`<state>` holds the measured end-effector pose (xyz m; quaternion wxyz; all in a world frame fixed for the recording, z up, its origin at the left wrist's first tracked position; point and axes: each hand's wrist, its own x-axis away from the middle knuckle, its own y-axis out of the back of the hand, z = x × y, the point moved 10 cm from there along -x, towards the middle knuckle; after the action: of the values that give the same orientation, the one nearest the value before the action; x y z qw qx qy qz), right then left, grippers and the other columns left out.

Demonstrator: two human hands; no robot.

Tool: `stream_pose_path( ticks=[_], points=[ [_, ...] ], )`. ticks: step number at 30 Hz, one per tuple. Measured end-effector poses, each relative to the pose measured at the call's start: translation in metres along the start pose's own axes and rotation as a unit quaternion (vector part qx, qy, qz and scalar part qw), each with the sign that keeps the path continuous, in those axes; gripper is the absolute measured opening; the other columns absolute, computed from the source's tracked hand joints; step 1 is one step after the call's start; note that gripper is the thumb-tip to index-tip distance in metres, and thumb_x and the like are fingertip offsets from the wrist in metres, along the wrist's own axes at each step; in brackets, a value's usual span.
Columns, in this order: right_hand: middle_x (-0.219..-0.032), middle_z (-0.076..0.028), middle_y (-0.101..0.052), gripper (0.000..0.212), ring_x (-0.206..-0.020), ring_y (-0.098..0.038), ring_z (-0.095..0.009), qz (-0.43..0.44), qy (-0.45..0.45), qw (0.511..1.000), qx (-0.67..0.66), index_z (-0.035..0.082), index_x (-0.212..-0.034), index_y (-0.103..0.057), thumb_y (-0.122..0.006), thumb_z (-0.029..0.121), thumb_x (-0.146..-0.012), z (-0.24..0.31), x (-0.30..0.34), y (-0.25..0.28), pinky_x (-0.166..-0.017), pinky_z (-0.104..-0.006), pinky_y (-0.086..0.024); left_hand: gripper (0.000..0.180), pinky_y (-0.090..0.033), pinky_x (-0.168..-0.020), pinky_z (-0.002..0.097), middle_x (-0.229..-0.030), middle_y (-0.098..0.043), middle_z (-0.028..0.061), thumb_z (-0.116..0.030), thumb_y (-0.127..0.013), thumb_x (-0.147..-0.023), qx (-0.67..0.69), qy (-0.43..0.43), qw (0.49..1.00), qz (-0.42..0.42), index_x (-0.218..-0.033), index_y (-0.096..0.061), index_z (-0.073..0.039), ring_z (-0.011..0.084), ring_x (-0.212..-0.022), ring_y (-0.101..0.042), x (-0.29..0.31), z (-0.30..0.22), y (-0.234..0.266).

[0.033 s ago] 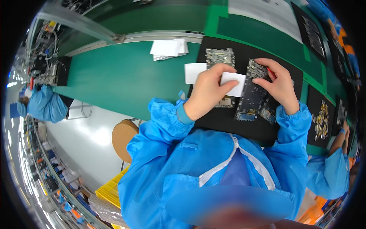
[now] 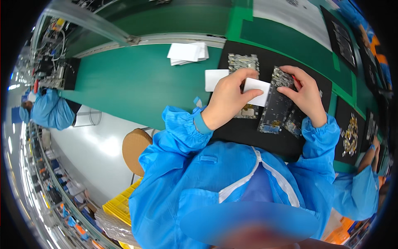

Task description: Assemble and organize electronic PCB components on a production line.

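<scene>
My left hand (image 2: pixel 226 98) pinches a small white card (image 2: pixel 256 88) between thumb and fingers. The card's right edge is beside a long dark circuit board (image 2: pixel 273 110); whether they touch I cannot tell. My right hand (image 2: pixel 306 92) grips that board near its far end, and a bit of something red shows by its fingers. Partly behind my left hand, another circuit board (image 2: pixel 243 62) lies on the black mat (image 2: pixel 232 135). One more board (image 2: pixel 293 121) lies under my right wrist, partly covered. A second white card (image 2: pixel 214 79) shows left of my left hand.
A stack of white cards (image 2: pixel 186 52) sits on the green bench (image 2: pixel 137 79). Right of the mat, small gold-coloured parts (image 2: pixel 350 135) lie on a dark surface. Co-workers in blue sit at far left and right. A round stool (image 2: pixel 136 150) and yellow crate (image 2: pixel 122 197) stand at lower left.
The bench, boards and hands all appear slightly further right, as the whole view has shifted. Both hands keep the same hold.
</scene>
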<state>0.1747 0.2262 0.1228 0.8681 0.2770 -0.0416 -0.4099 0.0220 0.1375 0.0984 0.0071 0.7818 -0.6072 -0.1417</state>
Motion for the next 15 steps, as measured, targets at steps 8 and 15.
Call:
stream_pose_path(
  ticks=[8,15],
  points=[
    [-0.111,-0.004,-0.052,0.046,-0.081,-0.051,-0.014,0.034,-0.033,0.992,0.114,0.002,-0.113,-0.059,-0.075,0.004,-0.07,-0.023,-0.005,0.001,-0.068,-0.0256,-0.043,0.056,-0.048,-0.081,0.0355,-0.107,-0.058,0.0211,-0.038,-0.074,-0.077,-0.421,-0.029,0.856,-0.298,-0.112,-0.061,0.004,0.029,-0.091,-0.058,-0.031,0.058,0.19],
    [-0.117,-0.005,-0.052,0.049,-0.078,-0.05,-0.014,0.004,-0.049,0.99,0.133,0.004,-0.117,-0.057,-0.074,0.007,-0.072,-0.003,-0.003,0.014,-0.066,-0.0269,-0.043,0.057,-0.047,-0.087,0.0413,-0.111,-0.059,0.0209,-0.039,-0.073,-0.075,-0.319,0.123,0.913,-0.221,-0.111,-0.062,0.004,0.0349,-0.102,-0.058,-0.035,0.151,0.219]
  ],
)
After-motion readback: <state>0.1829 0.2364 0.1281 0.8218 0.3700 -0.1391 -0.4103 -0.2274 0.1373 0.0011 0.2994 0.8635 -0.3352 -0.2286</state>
